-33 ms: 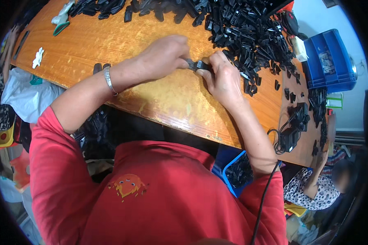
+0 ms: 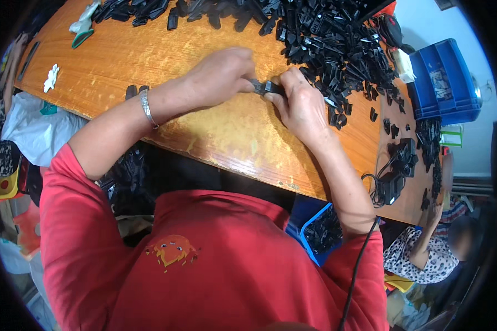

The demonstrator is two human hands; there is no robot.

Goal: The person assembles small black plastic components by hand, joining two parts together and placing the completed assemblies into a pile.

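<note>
Between our two hands, over the worn middle of the wooden tabletop, sits a small black plastic part; whether it touches the wood, or is one piece or two joined, we cannot tell. Our left hand has thumb and fingers pinched on its left end, somewhat blurred; our right hand is clamped on its right end, thumb on the near side.

To handle it well, we would make the right grip our firm anchor and leave the fine work to the left thumb and fingers, pressing evenly along the part's length rather than bending it sideways, since plastic like this might snap. Gripping close to the middle should give better control.

Loose black pieces lie just beside our right hand, at the near edge of a big pile, so we do best not to sweep them along with that wrist.
</note>
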